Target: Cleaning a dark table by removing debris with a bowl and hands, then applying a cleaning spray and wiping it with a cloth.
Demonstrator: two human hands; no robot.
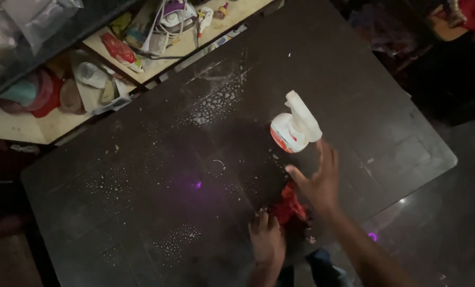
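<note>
Head view: dark table (142,212) speckled with droplets, cluttered shelves (142,48) behind; right hand (318,183) fingers spread, left hand (266,240) flat.

Cluttered shelf (30,125), white iron (174,15)

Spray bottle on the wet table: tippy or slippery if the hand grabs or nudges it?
The spray bottle looks top-heavy: a big trigger head over a short, rounded body, so a nudge high up may tip it. Droplets cover the table around it, so the base might slide. The right hand is open just below it; the smooth plastic could be slick if wet.
</note>
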